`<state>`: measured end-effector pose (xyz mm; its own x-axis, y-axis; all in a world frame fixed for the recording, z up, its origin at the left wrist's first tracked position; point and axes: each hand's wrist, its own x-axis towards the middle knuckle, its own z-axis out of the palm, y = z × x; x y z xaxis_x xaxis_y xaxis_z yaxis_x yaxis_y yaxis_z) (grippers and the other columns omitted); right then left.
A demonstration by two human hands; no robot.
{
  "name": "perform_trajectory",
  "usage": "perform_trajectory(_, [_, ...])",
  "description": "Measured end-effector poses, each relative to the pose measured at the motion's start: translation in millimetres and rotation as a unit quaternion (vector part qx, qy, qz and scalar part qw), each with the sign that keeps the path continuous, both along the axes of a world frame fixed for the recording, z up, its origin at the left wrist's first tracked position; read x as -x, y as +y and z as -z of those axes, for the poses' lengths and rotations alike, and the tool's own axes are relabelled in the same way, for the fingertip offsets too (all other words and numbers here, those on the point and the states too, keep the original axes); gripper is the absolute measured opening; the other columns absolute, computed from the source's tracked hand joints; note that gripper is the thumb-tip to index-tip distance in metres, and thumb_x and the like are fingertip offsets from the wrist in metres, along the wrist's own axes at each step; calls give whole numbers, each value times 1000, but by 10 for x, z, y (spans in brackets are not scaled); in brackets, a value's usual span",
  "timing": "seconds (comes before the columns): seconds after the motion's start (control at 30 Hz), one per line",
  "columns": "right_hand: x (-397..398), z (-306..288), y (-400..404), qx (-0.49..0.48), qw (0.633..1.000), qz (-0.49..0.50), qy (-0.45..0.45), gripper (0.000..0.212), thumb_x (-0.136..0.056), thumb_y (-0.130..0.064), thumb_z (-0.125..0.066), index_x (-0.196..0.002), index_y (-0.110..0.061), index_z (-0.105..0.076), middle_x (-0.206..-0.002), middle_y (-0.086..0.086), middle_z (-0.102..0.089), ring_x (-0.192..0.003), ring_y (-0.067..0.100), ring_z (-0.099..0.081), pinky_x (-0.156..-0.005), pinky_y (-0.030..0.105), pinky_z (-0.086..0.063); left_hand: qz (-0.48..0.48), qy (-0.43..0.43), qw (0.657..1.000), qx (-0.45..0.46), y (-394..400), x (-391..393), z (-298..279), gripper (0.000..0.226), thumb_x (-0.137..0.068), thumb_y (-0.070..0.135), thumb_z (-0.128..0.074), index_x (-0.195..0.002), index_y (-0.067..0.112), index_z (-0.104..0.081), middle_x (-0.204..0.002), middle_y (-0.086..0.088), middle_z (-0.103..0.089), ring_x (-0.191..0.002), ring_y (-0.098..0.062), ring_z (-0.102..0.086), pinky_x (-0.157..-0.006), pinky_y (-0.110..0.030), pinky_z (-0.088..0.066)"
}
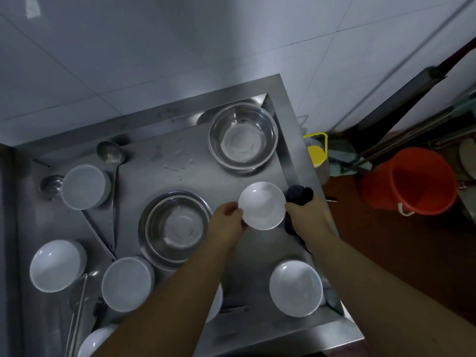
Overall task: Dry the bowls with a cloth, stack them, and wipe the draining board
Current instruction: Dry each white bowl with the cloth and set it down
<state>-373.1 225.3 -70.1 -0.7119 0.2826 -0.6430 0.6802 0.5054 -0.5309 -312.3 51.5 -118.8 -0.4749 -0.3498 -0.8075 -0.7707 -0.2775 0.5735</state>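
- Our left hand (228,220) grips the near-left rim of a small white bowl (262,205), fingers closed on its edge; the bowl is held above the draining board (185,163), open side up and empty.
- Our right hand (305,217) is clamped on a dark cloth (300,194), which bunches out above the fingers and hangs below the wrist; hand and cloth press against the right rim of the same bowl.
- Just left of the held bowl, a steel basin (175,225) sits on the board; it appears to be nested in another basin, and nothing lies inside it.
- A second steel basin (243,139) stands in the far right corner, likewise empty.
- Near the front right edge we see a white bowl (296,288), upright and empty.
- Further white bowls stand to the left: one at far left (83,186), one at near left (55,265), one in the centre front (126,283); each seems to top a short stack.
- A ladle (110,153) lies between the far-left bowl and the central basin.
- Water droplets (177,166) mark the board's middle.
- Beyond the board, on the floor at right, an orange bucket (409,181) stands open; we cannot tell whether it holds anything.
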Motion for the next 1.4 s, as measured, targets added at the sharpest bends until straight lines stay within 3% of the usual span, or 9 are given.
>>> perform_trajectory(0.17, [-141, -50, 207, -21, 999, -25, 16, 24, -81, -19, -75, -102, -15, -65, -90, 8, -66, -89, 33, -65, -81, 44, -58, 114, -30, 988, 105, 65, -247, -164, 10, -93, 20, -68, -103, 21, -71, -91, -6, -76, -83, -24, -72, -90, -49, -64])
perform_trajectory(0.33, [-414, -39, 454, 0, 998, -47, 35, 17, -79, -24, -74, -91, -28, -62, -87, 1, -66, -81, 24, -65, -70, 35, -50, 348, -48, 927, 130, 427, -736, -251, 24, -93, 26, -66, -116, 23, -71, -111, -2, -76, -100, -25, -71, -94, -40, -57])
perform_trajectory(0.5, [-717, -40, 706, 12, 996, -81, 30, 17, -80, -23, -72, -85, -29, -57, -80, -1, -65, -72, 16, -63, -56, 28, -43, 420, -42, 895, 145, 782, -1104, -206, 26, -94, 33, -67, -118, 23, -65, -116, 0, -71, -103, -24, -66, -89, -37, -54])
perform_trajectory(0.73, [-1105, -79, 996, 43, 993, -102, 41, 19, -82, -27, -75, -92, -31, -59, -86, -2, -67, -80, 19, -65, -65, 34, -50, 346, -52, 922, 168, 986, -1288, -214, 30, -92, 15, -65, -121, 14, -70, -117, -9, -75, -102, -28, -69, -83, -32, -50])
perform_trajectory(0.93, [-1228, -484, 1118, 126, 982, -110, 91, 34, -85, -57, -75, -104, -32, -63, -103, -4, -70, -96, 20, -65, -83, 43, -52, 160, -43, 983, 84, 1012, -1399, -667, 24, -92, 14, -65, -114, 10, -74, -100, -14, -76, -92, -34, -75, -85, -53, -65])
perform_trajectory(1.07, [-1244, -876, 1016, 197, 966, -102, 133, 34, -93, -56, -58, -95, -22, -64, -93, -1, -71, -96, 25, -66, -83, 41, -47, 45, -3, 998, 39, 1010, -1446, -1131, 23, -93, 17, -64, -115, 17, -64, -97, -11, -70, -75, -23, -66, -47, -21, -55])
perform_trajectory(1.17, [-1250, -1223, 837, 251, 936, -170, 179, 14, -91, -38, -50, -89, -41, -63, -88, -18, -67, -92, 19, -61, -83, 38, -47, -43, 61, 997, -10, 994, -1464, -1533, 29, -93, 13, -67, -121, 11, -62, -108, -16, -71, -91, -29, -73, -75, -36, -67])
perform_trajectory(1.23, [-1256, -1424, 739, 241, 909, -248, 233, 20, -87, -36, -55, -104, -44, -61, -107, -10, -68, -104, 15, -62, -93, 35, -49, -69, 107, 990, -53, 962, -1458, -1830, 28, -94, 10, -67, -121, 5, -65, -111, -20, -75, -101, -33, -75, -88, -47, -66])
perform_trajectory(1.4, [-1340, -1928, 540, 194, 834, -354, 377, 39, -92, -42, -63, -131, -38, -62, -123, -36, -57, -119, -8, -56, -101, 9, -40, -55, 229, 962, -137, 732, -1499, -2440, 40, -87, 3, -63, -126, -7, -63, -93, -19, -70, -88, -29, -74, -79, -40, -63])
